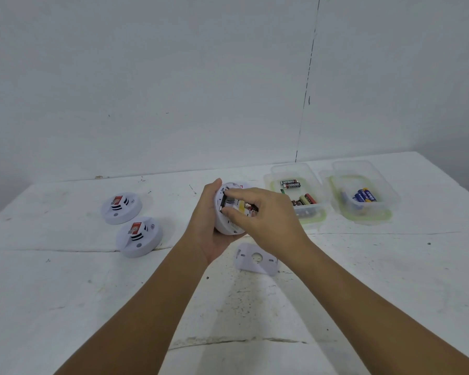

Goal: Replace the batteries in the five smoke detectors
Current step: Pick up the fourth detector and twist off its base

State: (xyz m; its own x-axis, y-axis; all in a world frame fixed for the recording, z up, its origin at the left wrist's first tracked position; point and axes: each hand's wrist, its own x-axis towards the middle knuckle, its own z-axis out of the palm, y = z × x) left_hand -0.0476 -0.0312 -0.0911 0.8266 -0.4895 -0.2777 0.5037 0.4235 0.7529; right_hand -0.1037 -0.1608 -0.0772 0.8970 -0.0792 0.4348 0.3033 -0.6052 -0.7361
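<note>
In the head view, three smoke detectors are counted: two (121, 207) (139, 236) lie face-up on the white surface (65, 293) at left, and one opened detector (228, 209) is held on edge above the surface, its open back turned toward the right. It is gripped by the left hand (209, 223). A battery (248, 206) is pinched in the right hand (266, 215) at the compartment. One detached mounting plate (256, 258) lies below. Two clear containers (295, 196) (363, 193) hold batteries. A white wall (173, 77) stands behind.
</note>
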